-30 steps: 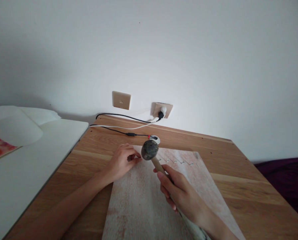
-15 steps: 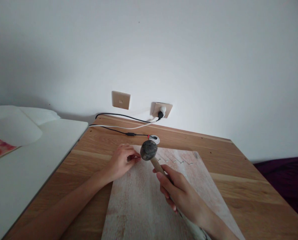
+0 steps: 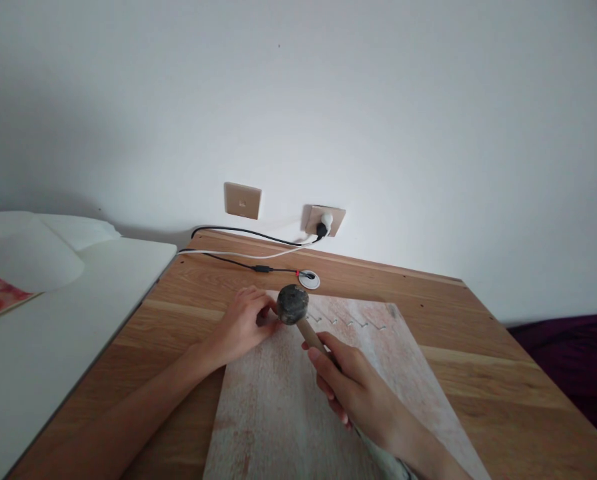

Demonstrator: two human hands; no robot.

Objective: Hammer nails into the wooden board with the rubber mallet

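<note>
My right hand [image 3: 345,377] is wrapped round the wooden handle of a mallet [image 3: 293,305] with a dark, round head. The head is over the upper left of a whitewashed board [image 3: 278,407], close to the fingertips of my left hand [image 3: 251,317]. Those fingertips are pinched together at the board's far left edge. Whatever they hold is hidden behind the fingers and the mallet head. A row of several nails [image 3: 349,324] stands in the board, running to the right from the mallet head.
The board lies on a wooden tabletop [image 3: 498,387]. Black and white cables [image 3: 243,255] run along its back to a wall socket [image 3: 325,220], near a round cable grommet [image 3: 309,280]. A white surface [image 3: 33,360] with paper adjoins on the left; dark purple cloth [image 3: 573,360] is at right.
The mallet and my right hand have shifted slightly left and its head is now nearer my left fingertips. My left hand stays nearly in place.
</note>
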